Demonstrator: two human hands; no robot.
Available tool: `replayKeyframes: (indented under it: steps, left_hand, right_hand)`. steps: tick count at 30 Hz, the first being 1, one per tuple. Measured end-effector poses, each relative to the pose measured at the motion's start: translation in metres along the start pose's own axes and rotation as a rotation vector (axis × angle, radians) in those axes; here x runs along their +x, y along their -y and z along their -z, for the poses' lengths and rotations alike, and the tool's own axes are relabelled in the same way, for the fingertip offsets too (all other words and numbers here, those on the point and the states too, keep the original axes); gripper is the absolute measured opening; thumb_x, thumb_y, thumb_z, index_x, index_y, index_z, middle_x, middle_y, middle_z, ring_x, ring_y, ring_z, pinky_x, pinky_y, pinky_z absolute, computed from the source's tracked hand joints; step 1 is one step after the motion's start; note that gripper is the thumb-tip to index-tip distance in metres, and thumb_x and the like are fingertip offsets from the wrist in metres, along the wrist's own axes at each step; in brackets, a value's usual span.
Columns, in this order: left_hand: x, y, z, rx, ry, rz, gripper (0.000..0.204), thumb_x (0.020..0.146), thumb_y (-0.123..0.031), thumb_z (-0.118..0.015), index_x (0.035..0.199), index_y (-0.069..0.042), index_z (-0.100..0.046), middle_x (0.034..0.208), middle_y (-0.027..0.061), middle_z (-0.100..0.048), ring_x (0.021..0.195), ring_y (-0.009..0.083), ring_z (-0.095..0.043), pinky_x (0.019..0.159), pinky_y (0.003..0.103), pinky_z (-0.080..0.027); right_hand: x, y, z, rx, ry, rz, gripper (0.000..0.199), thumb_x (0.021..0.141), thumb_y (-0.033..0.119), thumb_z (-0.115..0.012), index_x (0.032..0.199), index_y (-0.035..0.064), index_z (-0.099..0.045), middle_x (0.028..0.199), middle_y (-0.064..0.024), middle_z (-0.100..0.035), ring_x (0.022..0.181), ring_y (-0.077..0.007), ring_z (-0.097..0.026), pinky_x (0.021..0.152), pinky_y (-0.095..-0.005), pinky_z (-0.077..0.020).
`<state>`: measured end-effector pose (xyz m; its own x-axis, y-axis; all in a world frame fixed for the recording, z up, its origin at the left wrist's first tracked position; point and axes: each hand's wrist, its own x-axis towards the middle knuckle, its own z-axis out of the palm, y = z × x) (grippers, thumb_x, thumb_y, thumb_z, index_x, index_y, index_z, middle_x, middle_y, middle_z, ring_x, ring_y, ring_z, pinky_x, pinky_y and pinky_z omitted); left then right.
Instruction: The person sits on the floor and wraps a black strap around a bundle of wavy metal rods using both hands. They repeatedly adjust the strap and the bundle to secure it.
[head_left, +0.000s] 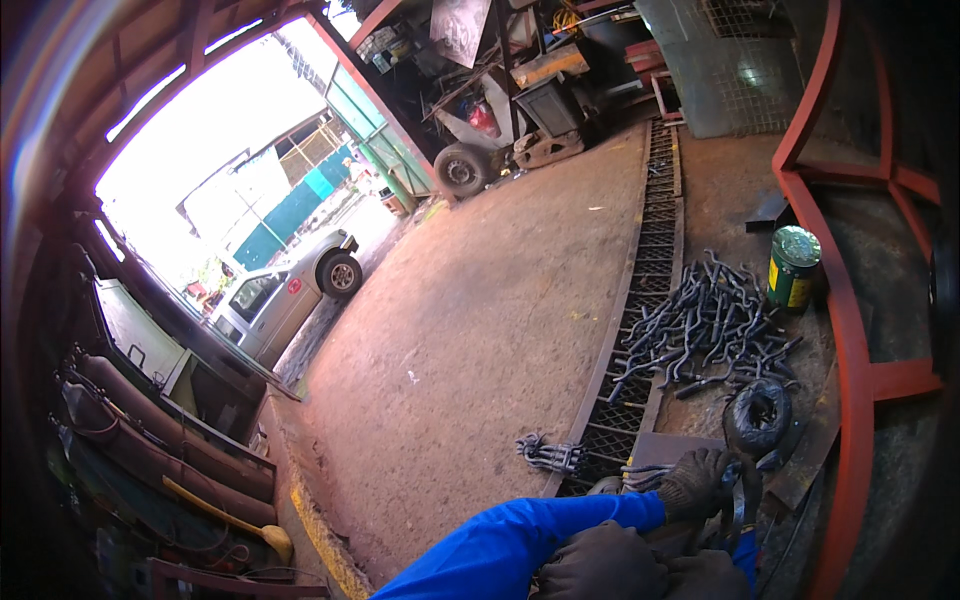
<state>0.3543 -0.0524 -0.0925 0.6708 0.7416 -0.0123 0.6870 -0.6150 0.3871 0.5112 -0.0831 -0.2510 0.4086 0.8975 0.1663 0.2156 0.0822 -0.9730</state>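
My left arm in a blue sleeve reaches right across my dark-trousered knees. My left hand (692, 486), in a dark knitted glove, has its fingers curled at a dark curved band (739, 506); I cannot make out what kind of thing that is. Of my right side only a patch of blue sleeve shows at the lower edge, and its hand cannot be told from the dark shapes there. Beside my left hand lie several bent metal rods (645, 477). A roll of black wrapped material (757, 415) sits just beyond it.
A heap of bent rods (700, 320) lies by a metal floor grating (610, 440), with a bundle of rods (551, 455) left of it. A green can (794, 266) stands near a red steel frame (850, 400). A broom (235, 518), gas cylinders (180, 430) and a pickup (285, 300) are leftward.
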Motion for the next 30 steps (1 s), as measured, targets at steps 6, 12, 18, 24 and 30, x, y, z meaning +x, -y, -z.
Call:
replayKeyframes:
  steps: [6,12,18,24,30]
  left_hand:
    - [0.000,-0.002,-0.002,-0.052,-0.061,0.034,0.065,0.077,-0.038,-0.071,0.129,-0.004,-0.050,0.117,0.0229,-0.058,0.100,0.0419,-0.059,0.085,0.050,-0.047]
    - [0.006,-0.014,0.010,-0.112,0.055,0.130,0.067,0.076,-0.040,-0.074,0.129,-0.007,-0.049,0.114,0.0213,-0.059,0.101,0.0414,-0.059,0.086,0.050,-0.046]
    - [-0.004,-0.007,0.002,-0.158,-0.085,0.027,0.066,0.077,-0.039,-0.072,0.131,-0.009,-0.049,0.115,0.0214,-0.059,0.101,0.0422,-0.059,0.089,0.050,-0.046]
    - [-0.003,-0.005,-0.002,-0.182,-0.134,-0.011,0.068,0.078,-0.038,-0.071,0.134,-0.007,-0.046,0.116,0.0216,-0.058,0.101,0.0415,-0.059,0.088,0.049,-0.046]
    - [-0.004,-0.001,-0.013,-0.053,-0.088,0.003,0.066,0.082,-0.037,-0.067,0.133,-0.001,-0.044,0.113,0.0223,-0.059,0.096,0.0410,-0.060,0.085,0.050,-0.046]
  right_hand:
    - [-0.002,0.001,0.006,0.124,0.070,-0.090,0.029,0.096,0.013,-0.055,0.121,0.0024,-0.065,0.111,-0.0095,-0.069,0.103,-0.0201,-0.064,0.091,-0.0343,-0.0496]
    - [-0.006,0.007,0.007,0.028,0.080,-0.079,0.030,0.096,0.014,-0.055,0.122,0.0018,-0.064,0.113,-0.0096,-0.068,0.105,-0.0203,-0.063,0.093,-0.0342,-0.0487]
    - [-0.009,0.009,0.006,0.039,0.082,-0.094,0.032,0.095,0.015,-0.055,0.123,0.0011,-0.063,0.115,-0.0098,-0.066,0.108,-0.0206,-0.061,0.095,-0.0340,-0.0479]
    - [-0.010,0.014,0.005,0.271,0.054,-0.189,0.034,0.094,0.016,-0.055,0.124,0.0004,-0.063,0.118,-0.0099,-0.065,0.111,-0.0208,-0.060,0.096,-0.0339,-0.0470]
    - [-0.012,0.094,0.019,0.845,0.017,-0.352,0.039,0.093,0.016,-0.053,0.127,-0.0002,-0.059,0.116,-0.0102,-0.065,0.107,-0.0215,-0.060,0.095,-0.0348,-0.0474]
